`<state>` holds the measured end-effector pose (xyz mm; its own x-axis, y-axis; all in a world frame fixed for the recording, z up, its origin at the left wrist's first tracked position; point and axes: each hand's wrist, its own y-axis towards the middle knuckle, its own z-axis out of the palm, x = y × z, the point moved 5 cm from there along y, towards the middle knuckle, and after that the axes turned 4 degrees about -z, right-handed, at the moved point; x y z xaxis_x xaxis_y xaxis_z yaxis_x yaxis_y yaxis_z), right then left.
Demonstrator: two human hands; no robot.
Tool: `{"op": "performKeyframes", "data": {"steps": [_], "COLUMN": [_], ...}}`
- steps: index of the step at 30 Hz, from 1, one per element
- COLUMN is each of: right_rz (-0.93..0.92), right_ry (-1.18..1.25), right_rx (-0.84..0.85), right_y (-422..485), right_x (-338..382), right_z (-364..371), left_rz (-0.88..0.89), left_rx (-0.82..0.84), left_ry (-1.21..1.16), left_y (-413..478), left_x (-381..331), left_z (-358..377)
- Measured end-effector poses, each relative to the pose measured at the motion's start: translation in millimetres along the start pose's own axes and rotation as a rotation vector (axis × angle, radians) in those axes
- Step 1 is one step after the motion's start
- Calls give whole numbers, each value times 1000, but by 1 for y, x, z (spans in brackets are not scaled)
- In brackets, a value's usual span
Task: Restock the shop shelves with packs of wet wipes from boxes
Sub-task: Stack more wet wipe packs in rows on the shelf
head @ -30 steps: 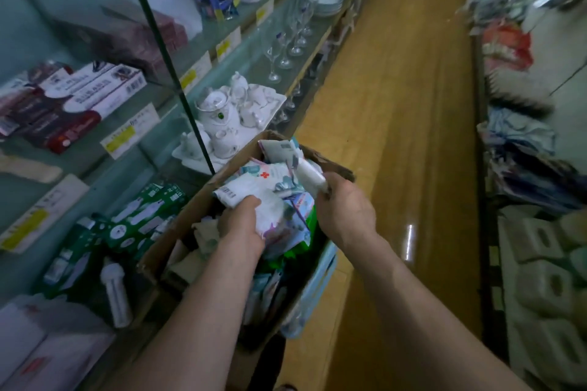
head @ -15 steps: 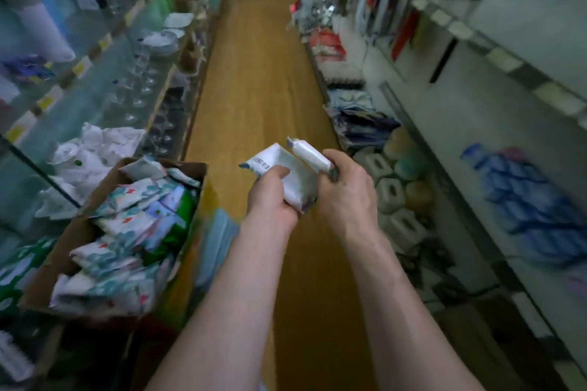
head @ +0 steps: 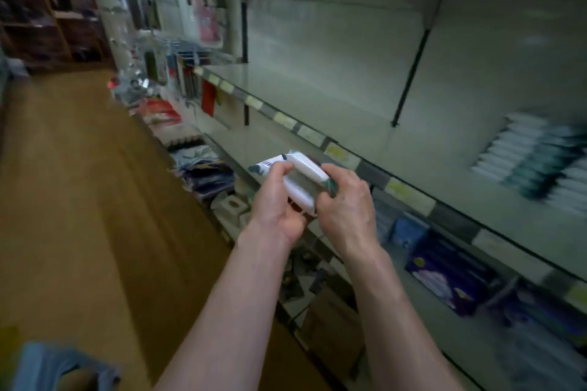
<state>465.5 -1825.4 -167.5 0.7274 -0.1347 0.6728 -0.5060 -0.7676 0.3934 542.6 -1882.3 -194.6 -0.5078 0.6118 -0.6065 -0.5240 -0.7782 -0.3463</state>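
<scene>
No text legible — the pack of wet wipes (head: 306, 170) shows a barcode patch (head: 268, 163) with print too small to read; the yellowish price labels (head: 342, 151) along the shelf edge (head: 374, 173) are blurred beyond reading; the stacked packs (head: 524, 159) on the shelf carry markings too smeared to make out.

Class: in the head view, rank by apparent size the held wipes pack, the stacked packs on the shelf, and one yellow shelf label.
1. stacked packs, cropped at the edge.
2. held wipes pack, nearer the camera, partly under left hand and right hand.
3. yellow shelf label.
</scene>
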Motion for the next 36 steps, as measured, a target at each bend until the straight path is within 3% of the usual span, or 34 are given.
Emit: {"op": "performKeyframes", "data": {"steps": [8, 21, 31, 36], "right_rz": [103, 337, 388, 351], "right_ry": [-61, -284, -437, -478], "right_rx": [-99, 368, 307, 232], "right_y": [46, 159, 209, 237], "right_x": [-57, -118, -158, -181], "right_z": [-76, -145, -222, -270], "left_rz": [-154, -499, -588, -610], "left_rx": [184, 382, 591, 573], "left_ry": [25, 41, 36, -47], "left_y": [46, 157, 189, 188], "left_x": [53, 103, 140, 148], "left_z": [92, 185, 266, 292]}}
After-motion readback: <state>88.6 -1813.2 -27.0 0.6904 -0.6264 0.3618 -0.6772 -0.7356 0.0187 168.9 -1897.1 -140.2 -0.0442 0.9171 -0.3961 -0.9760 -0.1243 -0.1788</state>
